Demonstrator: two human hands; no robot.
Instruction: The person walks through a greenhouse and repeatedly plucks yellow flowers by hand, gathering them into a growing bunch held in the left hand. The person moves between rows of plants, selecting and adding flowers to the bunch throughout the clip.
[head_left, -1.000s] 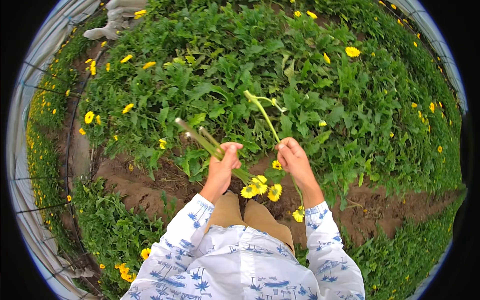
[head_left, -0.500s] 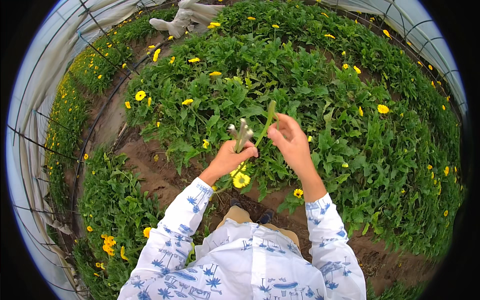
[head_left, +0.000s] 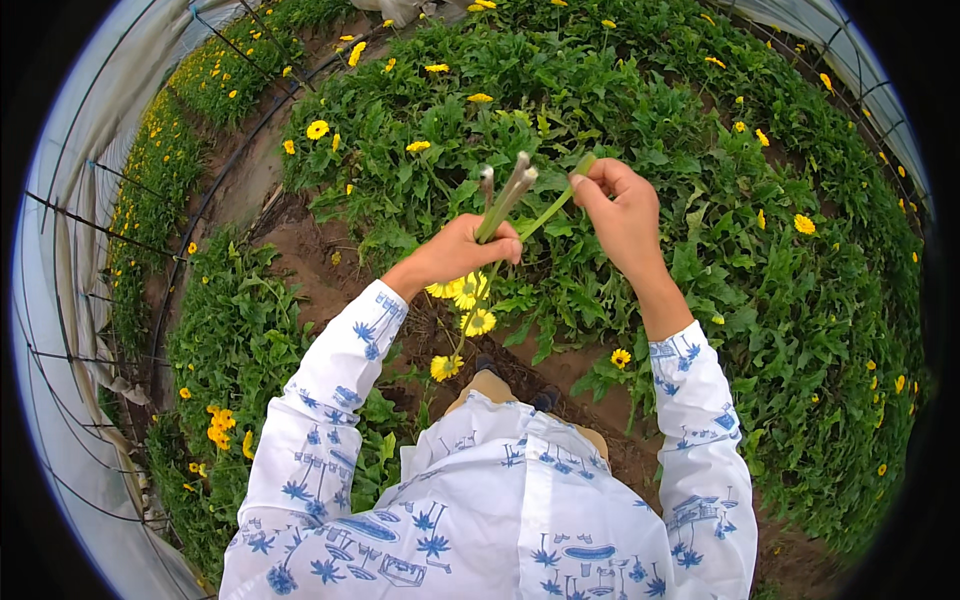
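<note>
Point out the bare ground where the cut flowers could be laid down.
Bare soil strip runs between the big flower bed and the small leafy patch, continuing below the right hand. Left hand grips the stems. The beds are crowded.

Yellow flowers (head_left: 462, 291), green stems (head_left: 503, 198), white shirt (head_left: 500, 500) with blue print, brown soil (head_left: 320, 270)

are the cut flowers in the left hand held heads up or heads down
Heads down: the cut stem ends stick up above the left hand, and the yellow flower heads hang below it.
</note>
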